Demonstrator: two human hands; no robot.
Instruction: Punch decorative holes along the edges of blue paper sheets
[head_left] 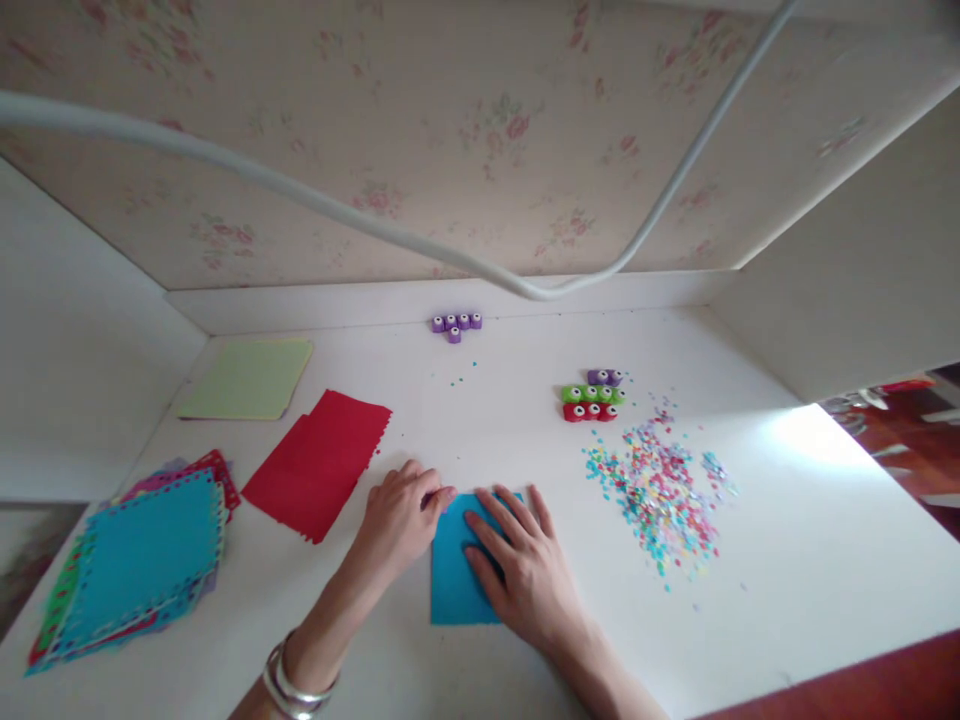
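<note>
A sheet of blue paper (pixel 454 590) lies on the white table in front of me. My right hand (pixel 517 560) rests flat on it with fingers spread, pressing it down. At the paper's upper left corner, my left hand (pixel 409 508) is closed around a small paper punch, which is mostly hidden; just a speck of purple shows beneath the thumb. Two silver bangles (pixel 289 685) circle my left wrist.
Left are red sheets (pixel 319 465), pale green sheets (pixel 246 380) and a stack of edge-punched coloured sheets (pixel 146 555). Purple punches (pixel 454 325) stand at the back; green punches (pixel 592 394) and red punches (pixel 590 412) sit right, near scattered confetti (pixel 667 490). A white cable (pixel 337 208) hangs across.
</note>
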